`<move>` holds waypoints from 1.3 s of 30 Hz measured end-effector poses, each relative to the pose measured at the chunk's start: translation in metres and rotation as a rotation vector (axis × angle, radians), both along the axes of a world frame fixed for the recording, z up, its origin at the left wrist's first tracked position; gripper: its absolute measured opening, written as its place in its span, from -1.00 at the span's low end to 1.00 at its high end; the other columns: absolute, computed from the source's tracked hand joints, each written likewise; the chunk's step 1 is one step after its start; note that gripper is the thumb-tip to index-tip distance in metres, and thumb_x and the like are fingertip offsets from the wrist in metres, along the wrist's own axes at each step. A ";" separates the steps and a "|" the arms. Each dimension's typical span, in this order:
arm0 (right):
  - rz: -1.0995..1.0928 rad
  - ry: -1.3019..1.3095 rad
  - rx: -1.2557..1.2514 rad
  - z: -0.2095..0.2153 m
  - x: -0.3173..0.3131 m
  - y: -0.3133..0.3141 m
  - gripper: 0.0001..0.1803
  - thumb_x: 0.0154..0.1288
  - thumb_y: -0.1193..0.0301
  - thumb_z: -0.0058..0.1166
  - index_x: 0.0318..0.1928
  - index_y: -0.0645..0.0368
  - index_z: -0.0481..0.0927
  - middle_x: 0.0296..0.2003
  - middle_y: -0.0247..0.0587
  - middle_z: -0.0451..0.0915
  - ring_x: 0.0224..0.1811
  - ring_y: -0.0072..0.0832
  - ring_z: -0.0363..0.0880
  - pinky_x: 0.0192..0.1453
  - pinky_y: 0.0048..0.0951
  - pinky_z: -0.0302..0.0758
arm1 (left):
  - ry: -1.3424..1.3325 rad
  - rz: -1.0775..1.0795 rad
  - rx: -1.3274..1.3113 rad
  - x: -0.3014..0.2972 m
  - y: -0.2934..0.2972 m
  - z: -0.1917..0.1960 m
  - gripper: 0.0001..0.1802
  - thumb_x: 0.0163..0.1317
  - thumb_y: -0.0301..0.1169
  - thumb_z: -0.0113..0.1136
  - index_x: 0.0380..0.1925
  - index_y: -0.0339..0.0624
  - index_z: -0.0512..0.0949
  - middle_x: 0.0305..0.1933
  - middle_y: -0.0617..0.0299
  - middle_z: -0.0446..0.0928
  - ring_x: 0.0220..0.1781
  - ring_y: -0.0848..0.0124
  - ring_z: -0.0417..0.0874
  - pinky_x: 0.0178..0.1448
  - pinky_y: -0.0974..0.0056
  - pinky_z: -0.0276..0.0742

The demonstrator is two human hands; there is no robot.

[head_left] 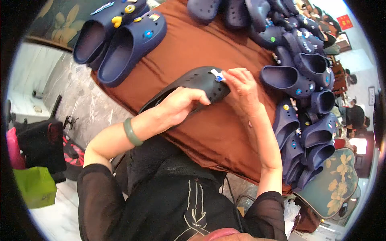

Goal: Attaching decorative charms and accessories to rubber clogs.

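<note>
A single black clog [185, 86] with holes in its upper is in front of me, its toe pointing right. My left hand [179, 104] grips its near side, thumb over the upper; the other fingers are mostly hidden. At the toe, my right hand [243, 86] is closed in a pinch on a small white and blue shoe charm [218, 76], which lies against the upper. Whether the charm's stem sits in a hole I cannot tell.
A brown cloth [225, 132] covers the table. Two navy clogs with charms [132, 44] stand at the far left. Several more navy clogs [285, 78] are heaped along the right side. A floral-backed chair [337, 180] and a green bag [35, 186] flank the table.
</note>
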State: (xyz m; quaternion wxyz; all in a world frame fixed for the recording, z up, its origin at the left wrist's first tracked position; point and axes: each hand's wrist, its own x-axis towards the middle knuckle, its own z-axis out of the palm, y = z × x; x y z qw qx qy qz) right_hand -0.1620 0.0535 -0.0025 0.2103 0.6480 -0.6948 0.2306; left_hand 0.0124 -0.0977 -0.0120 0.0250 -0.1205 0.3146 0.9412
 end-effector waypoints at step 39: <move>-0.562 -0.833 0.172 -0.011 0.026 0.159 -0.75 0.18 0.40 0.23 -0.14 0.22 0.64 -0.30 -0.15 0.59 -0.22 -0.30 0.57 -0.14 -0.39 0.49 | -0.085 -0.035 -0.006 -0.023 0.016 0.010 -0.64 0.04 -0.63 0.17 -0.08 -0.30 0.54 -0.08 0.21 0.59 -0.01 0.41 0.58 0.18 0.31 0.41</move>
